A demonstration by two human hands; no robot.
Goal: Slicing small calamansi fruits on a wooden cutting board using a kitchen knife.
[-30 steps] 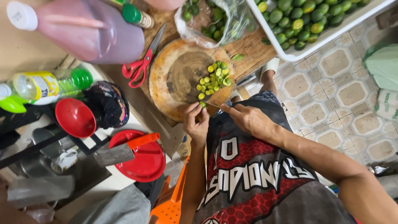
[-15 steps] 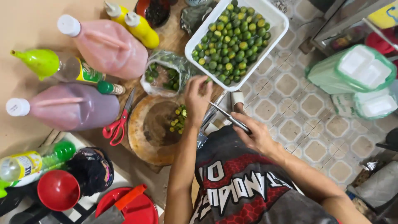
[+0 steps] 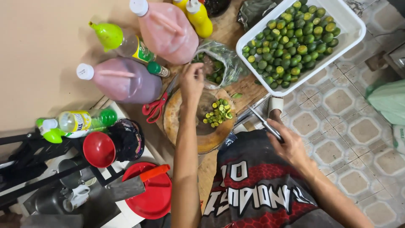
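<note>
Looking down from the head cam: the left hand is stretched out over the far edge of the round wooden chopping board, fingers bunched together and dipping into the clear plastic bag of small green limes. Can't tell if it's actually got one pinched yet, the fingertips are hidden. The right hand sits back near the body, fingers curled tight around a slim knife, blade pointing toward the board. On the board there's a little pile of cut lime halves, pale yellow-green inside, dark rinds. Just right of the bag, a white tray is packed with whole limes. Red scissors lie just left of the board.
</note>
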